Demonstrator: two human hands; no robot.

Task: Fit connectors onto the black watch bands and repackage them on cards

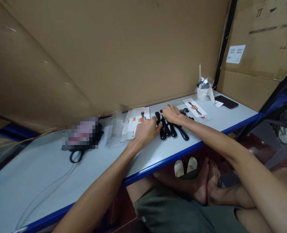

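Left arm point(97, 181): bare, extended diagonally up over the table edge.
Right arm point(230, 152): bare, reached across from lower right, elbow bent.
Left hand point(145, 127): palm down, fingers curled, placed just left of the black handles; grip can't be told.
Right hand point(172, 114): bent over the far ends of the handles, fingertips hidden; grip can't be told.
Black handles point(172, 130): glossy, slim, rounded ends; laid side by side between and below the hands, on the table.
Table point(48, 178): smooth pale top, edged in blue.
Printed card point(194, 107): white, flat, laid right of the handles.
Backdrop: brown cardboard point(133, 48), creased.
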